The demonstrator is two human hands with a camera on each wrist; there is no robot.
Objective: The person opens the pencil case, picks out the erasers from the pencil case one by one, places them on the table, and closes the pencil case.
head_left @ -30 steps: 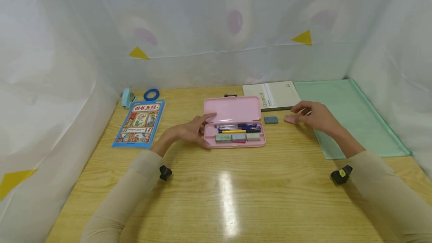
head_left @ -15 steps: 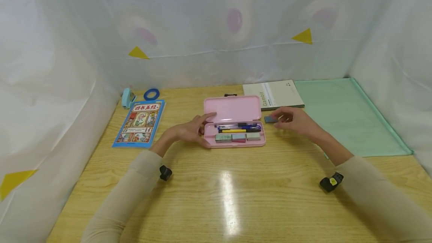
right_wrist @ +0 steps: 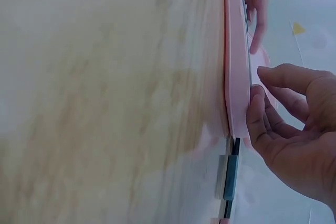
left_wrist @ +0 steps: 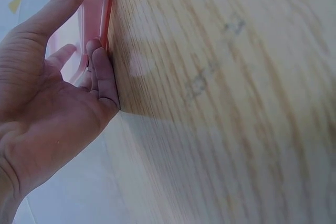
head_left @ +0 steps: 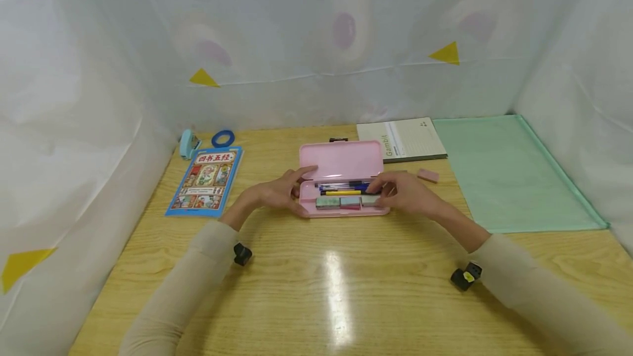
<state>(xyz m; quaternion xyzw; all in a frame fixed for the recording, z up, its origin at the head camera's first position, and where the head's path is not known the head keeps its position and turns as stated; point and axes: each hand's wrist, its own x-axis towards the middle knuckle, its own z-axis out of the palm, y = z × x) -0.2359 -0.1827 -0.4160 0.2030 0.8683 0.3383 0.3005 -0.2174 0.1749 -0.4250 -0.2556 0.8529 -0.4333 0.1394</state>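
Observation:
A pink pencil case lies with its lid back on the wooden table, pens in its rear row. In its front row are a green eraser, a blue eraser and a pale eraser. My left hand holds the case's left end, thumb at the front, a finger across the lid. The right hand reaches over the right end, thumb and forefinger apart beside the pale eraser. Outside lie a pink eraser and, mostly behind my hand in the head view, a dark blue eraser.
A notebook and a green mat lie at the back right. Behind the lid sits a small black object. A blue-edged booklet, light blue stapler and blue tape roll are at the left.
My right hand has moved left from the pink eraser, past the dark blue one, to the case's right end. The pink eraser now lies free. My left hand stays in place.

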